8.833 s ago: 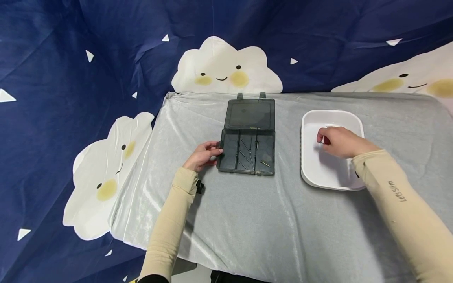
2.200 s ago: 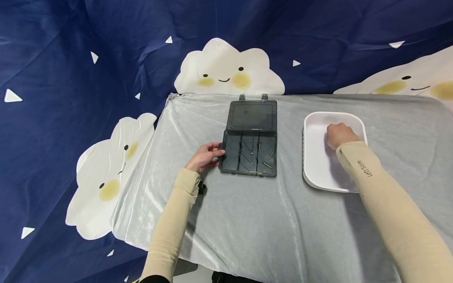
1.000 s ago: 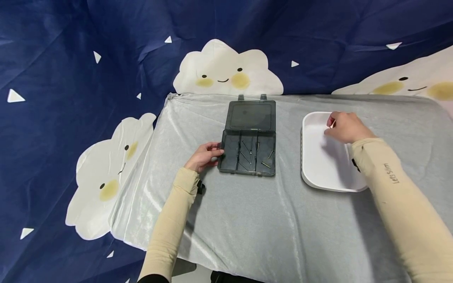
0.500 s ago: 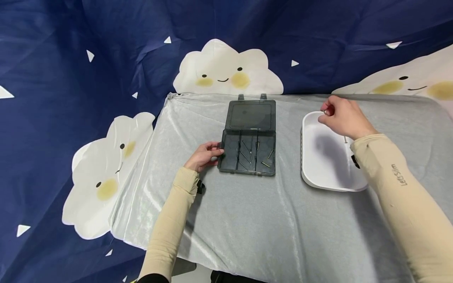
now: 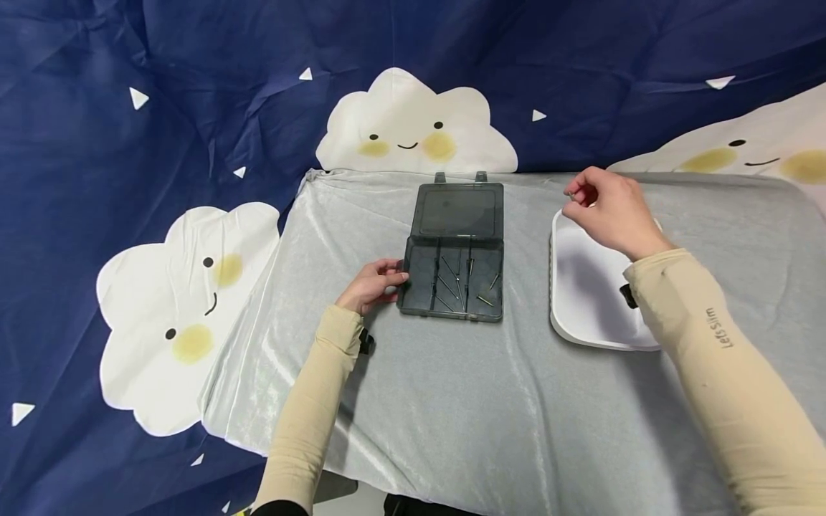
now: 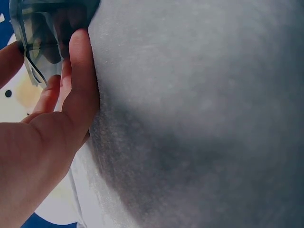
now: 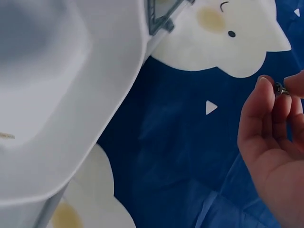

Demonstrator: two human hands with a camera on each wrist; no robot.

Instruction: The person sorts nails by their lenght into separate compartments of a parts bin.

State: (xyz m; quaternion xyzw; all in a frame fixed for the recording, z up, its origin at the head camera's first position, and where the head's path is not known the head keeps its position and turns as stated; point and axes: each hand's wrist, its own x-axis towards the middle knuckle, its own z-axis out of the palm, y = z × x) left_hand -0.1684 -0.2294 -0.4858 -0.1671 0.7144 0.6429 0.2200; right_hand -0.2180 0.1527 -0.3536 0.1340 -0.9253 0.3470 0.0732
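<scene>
My right hand (image 5: 613, 215) is raised over the far end of the white tray (image 5: 560, 315). In the right wrist view its thumb and fingertips pinch a small metal screw (image 7: 279, 89), its round head showing and most of its shank hidden. My left hand (image 5: 371, 285) holds the left side of a smoky-grey compartment box (image 5: 421, 283), thumb at the rim. The box lies with its lid (image 5: 458, 209) folded back. Several long, thin screws (image 5: 447, 287) lie in its middle compartment. Shorter brass-coloured screws (image 5: 485, 300) are in the right one; the left compartment shows none.
One more brass-coloured screw (image 7: 6, 136) lies inside the tray in the right wrist view. Grey velvety cloth (image 5: 452, 401) covers the table, and a blue curtain (image 5: 561, 57) with cloud prints hangs behind it.
My right hand has come up from inside the tray and moved left with the screw. Since the oldest frame, another short screw appeared in the right compartment. The left hand kept its place.
</scene>
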